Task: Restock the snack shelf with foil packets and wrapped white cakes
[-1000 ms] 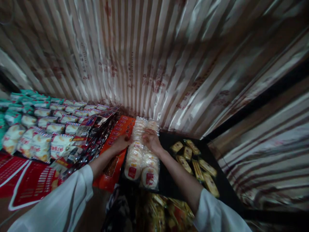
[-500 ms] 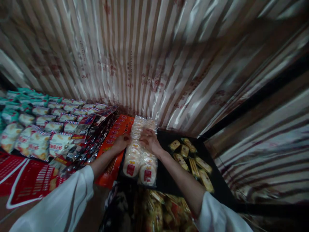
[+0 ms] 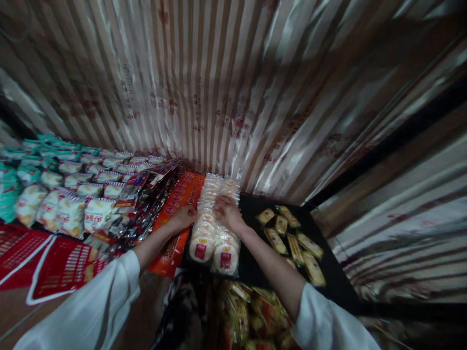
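Note:
Two rows of round white rice crackers in clear wrappers (image 3: 225,256) with red labels lie side by side on a black surface, overlapping one another. At the outer edge of the left row, my left hand (image 3: 184,218) is closed, its fingers curled against the wrappers; what they pinch is hidden. My right hand (image 3: 230,215) rests on the right row, around its middle, with bent fingers closed over the cracker packets. Just left of the rows lies an orange printed package (image 3: 190,190), partly under my left hand and forearm.
Small yellow biscuit packs (image 3: 313,268) lie scattered on the black shelf (image 3: 251,209) at right. Several white snack bags (image 3: 98,214), green bags (image 3: 8,192) and dark shiny packets (image 3: 146,204) fill the left. More wrapped packs (image 3: 241,316) sit below the front edge. A striped curtain (image 3: 219,87) hangs behind.
The view has shifted slightly, so the goods sit a little further right in the picture. Both hands stay at the cracker rows, with only slight finger movement.

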`<state>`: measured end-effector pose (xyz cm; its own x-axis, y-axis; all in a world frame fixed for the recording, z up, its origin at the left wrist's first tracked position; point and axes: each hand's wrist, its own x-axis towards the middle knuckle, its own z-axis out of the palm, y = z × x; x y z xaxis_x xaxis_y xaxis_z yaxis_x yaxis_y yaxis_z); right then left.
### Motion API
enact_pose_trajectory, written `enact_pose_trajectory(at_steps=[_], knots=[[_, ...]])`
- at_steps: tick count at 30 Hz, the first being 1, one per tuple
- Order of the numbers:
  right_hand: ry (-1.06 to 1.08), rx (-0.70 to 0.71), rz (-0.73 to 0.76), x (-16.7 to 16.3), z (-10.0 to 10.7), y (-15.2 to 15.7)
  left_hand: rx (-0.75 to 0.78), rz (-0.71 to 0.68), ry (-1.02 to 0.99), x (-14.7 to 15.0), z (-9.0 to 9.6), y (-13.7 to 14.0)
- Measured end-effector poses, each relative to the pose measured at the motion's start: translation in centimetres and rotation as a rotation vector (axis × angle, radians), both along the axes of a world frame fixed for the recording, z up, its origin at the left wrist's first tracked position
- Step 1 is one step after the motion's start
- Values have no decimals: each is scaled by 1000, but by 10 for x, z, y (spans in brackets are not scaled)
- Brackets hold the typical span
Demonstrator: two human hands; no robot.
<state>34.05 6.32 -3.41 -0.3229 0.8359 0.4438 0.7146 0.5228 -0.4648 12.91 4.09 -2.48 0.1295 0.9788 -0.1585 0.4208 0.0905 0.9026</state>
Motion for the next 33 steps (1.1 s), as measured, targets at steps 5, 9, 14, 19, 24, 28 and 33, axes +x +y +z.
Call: enact_pose_trajectory(at_steps=[5, 9, 14, 19, 24, 28, 33], knots=[[-59, -1, 34, 2, 14, -19, 117, 25, -40, 7, 1, -4], [-134, -58, 67, 3, 21, -28, 130, 55, -117, 13, -1, -6], [-121, -101, 68, -2, 21, -27, 121, 148, -88, 14, -3, -8], [-78, -94, 17, -3, 16, -26, 81, 141, 268, 3, 4, -19], [-67, -100, 6, -2, 9, -25, 45, 1, 261, 1, 4, -33], [-44, -46, -13, -2, 8, -29, 32, 10, 252, 7, -2, -34], [-59, 30, 48, -1, 20, -44, 39, 77, 260, 10, 0, -34]])
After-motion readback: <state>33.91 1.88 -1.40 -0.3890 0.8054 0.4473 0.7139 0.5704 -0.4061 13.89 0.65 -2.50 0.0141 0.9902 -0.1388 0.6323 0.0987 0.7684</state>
